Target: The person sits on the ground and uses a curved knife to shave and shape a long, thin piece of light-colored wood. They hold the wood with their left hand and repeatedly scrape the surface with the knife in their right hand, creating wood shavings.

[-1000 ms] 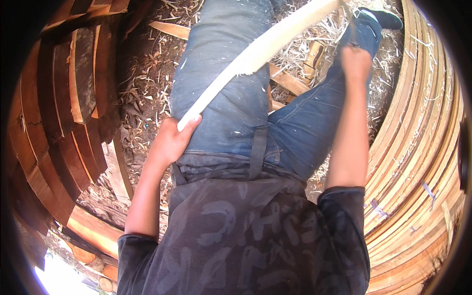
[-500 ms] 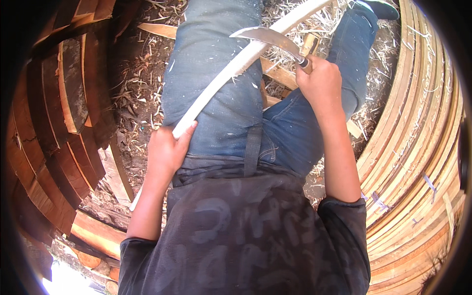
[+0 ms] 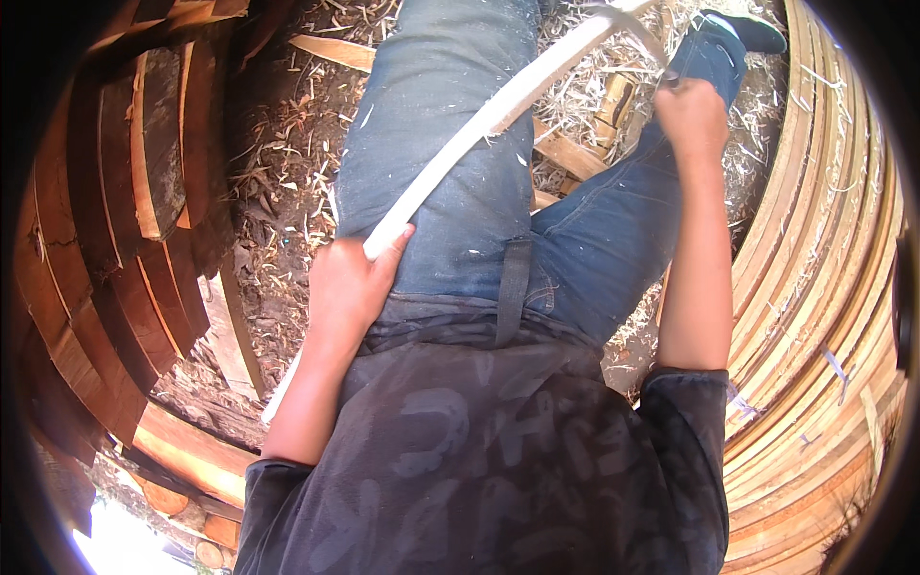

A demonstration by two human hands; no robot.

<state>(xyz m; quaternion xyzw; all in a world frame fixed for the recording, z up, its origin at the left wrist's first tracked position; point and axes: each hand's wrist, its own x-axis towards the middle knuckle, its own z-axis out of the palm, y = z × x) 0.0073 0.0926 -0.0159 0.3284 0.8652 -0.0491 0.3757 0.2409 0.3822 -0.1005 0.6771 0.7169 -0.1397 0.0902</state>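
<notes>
Where I look down from afar, slats (image 3: 815,316) line the right and boards (image 3: 115,278) the left. The strip (image 3: 489,118) slants across the left thigh (image 3: 431,105). Near its far end blurs the knife (image 3: 646,36); I can't tell whether they touch. The left hand (image 3: 347,280) grips the strip, the right hand (image 3: 692,117) the knife's handle. Shavings (image 3: 575,91) lie right of the thigh.

Large grey lettering (image 3: 428,431) is borne on the front of the dark short-sleeved shirt (image 3: 508,460), where it is set out in more than one row, in broad, brush-like strokes only slightly paler than the cloth. Single letter shapes can be picked out, but the strokes are faint and are bent by folds and by the steep view from above, so that no whole word can be read with certainty.
</notes>
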